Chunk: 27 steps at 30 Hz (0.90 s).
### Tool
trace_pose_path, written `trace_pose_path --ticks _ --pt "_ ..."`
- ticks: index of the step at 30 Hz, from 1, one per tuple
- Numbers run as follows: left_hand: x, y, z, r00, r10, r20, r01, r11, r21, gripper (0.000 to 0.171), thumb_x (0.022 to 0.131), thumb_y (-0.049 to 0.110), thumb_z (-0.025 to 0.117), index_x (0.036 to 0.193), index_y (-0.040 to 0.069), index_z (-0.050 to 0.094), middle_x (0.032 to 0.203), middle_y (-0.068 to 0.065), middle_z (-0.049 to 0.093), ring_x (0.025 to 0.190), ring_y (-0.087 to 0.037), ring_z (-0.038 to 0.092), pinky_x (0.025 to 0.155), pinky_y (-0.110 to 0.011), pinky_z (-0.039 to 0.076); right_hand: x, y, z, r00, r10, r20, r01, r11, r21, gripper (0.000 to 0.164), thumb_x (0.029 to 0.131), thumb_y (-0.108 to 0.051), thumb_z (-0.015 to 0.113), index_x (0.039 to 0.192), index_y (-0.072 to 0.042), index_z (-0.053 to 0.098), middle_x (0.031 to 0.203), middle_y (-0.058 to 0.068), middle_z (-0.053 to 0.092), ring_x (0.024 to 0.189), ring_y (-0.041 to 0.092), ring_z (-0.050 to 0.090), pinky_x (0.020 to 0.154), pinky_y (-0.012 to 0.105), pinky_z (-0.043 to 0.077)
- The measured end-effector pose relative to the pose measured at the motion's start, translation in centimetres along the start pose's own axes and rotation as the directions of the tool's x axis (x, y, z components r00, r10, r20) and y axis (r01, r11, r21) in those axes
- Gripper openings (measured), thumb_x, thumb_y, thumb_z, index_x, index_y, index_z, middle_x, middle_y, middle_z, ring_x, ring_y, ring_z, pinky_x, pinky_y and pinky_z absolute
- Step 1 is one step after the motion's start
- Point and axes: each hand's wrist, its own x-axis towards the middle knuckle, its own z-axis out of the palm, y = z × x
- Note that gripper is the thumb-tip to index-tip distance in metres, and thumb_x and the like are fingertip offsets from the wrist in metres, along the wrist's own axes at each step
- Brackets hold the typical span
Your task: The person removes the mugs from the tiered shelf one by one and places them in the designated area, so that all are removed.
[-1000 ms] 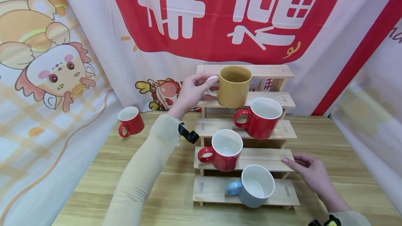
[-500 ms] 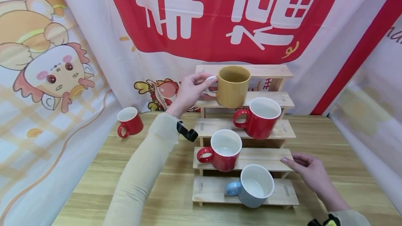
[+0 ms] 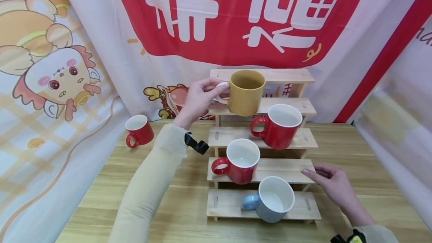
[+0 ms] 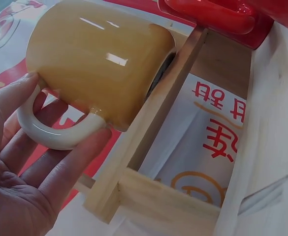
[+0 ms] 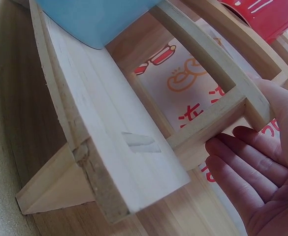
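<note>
On the worktop (image 3: 175,213), we see the wooden stand (image 3: 283,171); our right hand (image 3: 332,185) grips its right edge, second step up, thumb (image 3: 308,172) on top. Our left hand (image 3: 199,98) pinches the yellow mug (image 3: 246,95) by its handle (image 4: 60,137), near the stand's upper left corner.

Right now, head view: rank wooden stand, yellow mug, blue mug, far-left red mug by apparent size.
1. Wooden stand
2. Yellow mug and blue mug: too alike to rank
3. Far-left red mug, clearly smallest in this view
</note>
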Motion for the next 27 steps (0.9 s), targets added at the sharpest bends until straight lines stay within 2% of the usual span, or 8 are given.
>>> trace_pose_path --ticks 9,15,18,21,25,27 --pt "-1.2 0.1 -1.7 0.999 0.034 -0.041 -0.035 0.999 -0.022 0.031 0.091 0.031 0.079 0.114 0.011 0.075 0.109 -0.009 0.075 0.101 -0.034 0.072 0.075 -0.042 0.063 -0.1 -0.1 0.0 1.0 0.003 0.0 -0.003 1.0 -0.001 0.068 0.092 -0.046 0.075 0.133 0.006 0.061 0.12 0.018 0.07 0.092 -0.001 0.063 0.075 0.019 0.055" --pt "-2.6 0.1 -3.2 0.994 0.048 -0.101 -0.044 0.998 0.039 0.035 0.09 0.038 0.079 0.114 0.013 0.076 0.107 -0.007 0.076 0.098 -0.033 0.073 0.079 -0.044 0.062 -0.1 0.0 0.0 1.0 0.011 0.003 -0.011 1.0 0.005 0.07 0.092 -0.046 0.075 0.134 0.007 0.06 0.122 0.019 0.069 0.093 -0.002 0.062 0.076 0.018 0.054" --pt "-3.2 0.2 -4.3 0.99 0.061 -0.129 -0.053 0.997 0.064 0.037 0.09 0.041 0.078 0.115 0.013 0.075 0.107 -0.008 0.075 0.096 -0.031 0.073 0.079 -0.044 0.062 -0.1 0.0 0.0 1.0 0.005 0.001 -0.005 1.0 0.009 0.069 0.093 -0.045 0.075 0.134 0.008 0.059 0.121 0.02 0.069 0.093 -0.002 0.063 0.076 0.018 0.055" --pt "-4.0 0.3 -5.5 0.984 0.07 -0.165 -0.056 0.995 0.088 0.037 0.091 0.041 0.077 0.114 0.013 0.075 0.106 -0.01 0.075 0.093 -0.031 0.073 0.075 -0.039 0.063 -0.1 0.0 0.0 1.0 0.002 0.002 -0.002 1.0 0.011 0.069 0.093 -0.045 0.075 0.134 0.008 0.059 0.122 0.02 0.068 0.093 -0.002 0.062 0.076 0.018 0.054" --pt "-5.0 0.5 -7.0 0.974 0.082 -0.211 -0.067 0.995 0.08 0.035 0.092 0.038 0.076 0.114 0.01 0.074 0.105 -0.013 0.075 0.092 -0.03 0.074 0.072 -0.037 0.063 -0.1 0.1 -0.1 1.0 0.004 0.005 -0.004 1.0 0.005 0.069 0.093 -0.044 0.075 0.135 0.008 0.058 0.124 0.021 0.068 0.093 -0.004 0.061 0.076 0.017 0.054" --pt "-5.5 0.6 -7.7 0.97 0.086 -0.226 -0.078 0.996 0.046 0.035 0.092 0.034 0.077 0.113 0.006 0.073 0.106 -0.015 0.075 0.092 -0.032 0.074 0.071 -0.04 0.063 -0.1 0.2 -0.1 1.0 0.006 0.004 -0.006 1.0 0.001 0.069 0.093 -0.044 0.075 0.136 0.009 0.058 0.124 0.021 0.067 0.093 -0.004 0.061 0.076 0.017 0.054"
